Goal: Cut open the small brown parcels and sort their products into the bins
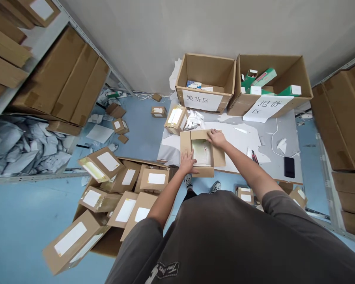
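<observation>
A small open cardboard box (207, 172) sits at the near edge of the table, its flaps folded outward. Inside it lies a whitish, semi-transparent wrapped item (201, 153) with a small red mark; what it contains is not clear. My left hand (187, 161) rests on the box's left side with fingers spread and the thumb toward the front flap. At the far right corner, my right hand (216, 138) grips the box's edge, fingers over the top flap.
Behind stand two large open cartons, one with a few small boxes (206, 106), the other with green-and-white boxes (264, 77). A taped parcel (176, 119), red-black cutter (255, 157) and phone (289, 167) lie on the table (279, 142). Labelled parcels (127, 209) fill a carton at left.
</observation>
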Motion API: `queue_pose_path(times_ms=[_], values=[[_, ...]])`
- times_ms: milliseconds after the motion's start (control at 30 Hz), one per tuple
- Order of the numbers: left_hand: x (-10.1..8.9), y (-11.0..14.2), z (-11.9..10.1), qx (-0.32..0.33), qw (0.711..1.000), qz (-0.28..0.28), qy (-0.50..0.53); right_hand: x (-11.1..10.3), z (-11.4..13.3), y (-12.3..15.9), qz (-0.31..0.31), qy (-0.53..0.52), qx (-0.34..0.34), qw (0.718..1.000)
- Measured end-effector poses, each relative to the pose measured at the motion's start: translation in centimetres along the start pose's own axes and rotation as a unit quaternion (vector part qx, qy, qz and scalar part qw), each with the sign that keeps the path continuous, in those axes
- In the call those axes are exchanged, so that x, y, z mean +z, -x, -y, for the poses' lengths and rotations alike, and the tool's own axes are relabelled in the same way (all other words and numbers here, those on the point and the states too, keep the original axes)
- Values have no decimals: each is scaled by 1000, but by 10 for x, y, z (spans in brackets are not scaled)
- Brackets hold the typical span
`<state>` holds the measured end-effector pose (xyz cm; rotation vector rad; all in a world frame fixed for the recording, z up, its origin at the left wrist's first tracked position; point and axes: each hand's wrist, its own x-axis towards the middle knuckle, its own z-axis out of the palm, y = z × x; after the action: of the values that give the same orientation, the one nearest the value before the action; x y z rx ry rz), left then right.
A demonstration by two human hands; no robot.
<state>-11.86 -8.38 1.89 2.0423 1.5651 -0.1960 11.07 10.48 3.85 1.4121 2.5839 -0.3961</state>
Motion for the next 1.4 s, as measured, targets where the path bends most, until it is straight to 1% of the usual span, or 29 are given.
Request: queue_pose_path(times_ms=[33, 67, 133, 200, 267, 300, 367, 433, 467, 533, 600, 667, 700, 767, 867, 967, 1033, 1133, 1233, 1300, 1400], values=[[1, 0, 1, 16, 1000, 1, 4, -4, -7, -4, 2, -14, 13, 1000], [3, 0, 2, 33, 999, 0, 9, -7, -14, -9, 2, -29, 43, 999], [6, -1, 4, 58, 998, -6, 19, -11, -24, -27, -6, -57, 129, 990], [9, -1, 5, 59, 998, -16, 24, -10, -25, -48, -11, -85, 206, 975], [13, -1, 6, 47, 998, -24, 20, -6, -18, -66, -18, -108, 259, 960], [15, -1, 6, 42, 999, -29, 17, -4, -12, -71, -36, -112, 273, 955], [18, 1, 7, 38, 998, -40, 12, 0, 2, -69, -109, -107, 272, 950], [20, 2, 8, 45, 998, -49, 12, 1, 16, -55, -183, -93, 238, 949], [21, 4, 9, 50, 997, -52, 14, 1, 22, -44, -196, -92, 217, 952], [20, 7, 12, 58, 997, -55, 15, 3, 37, -22, -161, -104, 171, 966], [16, 13, 17, 60, 997, -54, 13, 7, 51, -4, -83, -132, 110, 982], [12, 20, 24, 58, 997, -55, 11, 15, 65, 5, -20, -146, 55, 987], [10, 25, 29, 54, 997, -55, 12, 20, 72, 4, 3, -145, 34, 989], [6, 35, 40, 39, 998, -54, 19, 29, 87, -4, 40, -126, 10, 991], [2, 49, 56, 13, 999, -45, 24, 43, 111, -34, 106, -95, -2, 990], [3, 57, 67, -1, 999, -39, 22, 59, 132, -70, 200, -91, 18, 975], [6, 59, 72, -6, 999, -37, 22, 71, 141, -92, 243, -90, 37, 965], [13, 60, 76, 3, 999, -41, 26, 93, 144, -116, 257, -87, 40, 962], [19, 59, 79, 14, 998, -58, 36, 109, 140, -129, 252, -74, 42, 964], [21, 57, 80, 13, 997, -66, 45, 114, 137, -133, 243, -62, 44, 967], [22, 55, 81, 8, 996, -68, 63, 112, 136, -132, 235, -50, 40, 970]])
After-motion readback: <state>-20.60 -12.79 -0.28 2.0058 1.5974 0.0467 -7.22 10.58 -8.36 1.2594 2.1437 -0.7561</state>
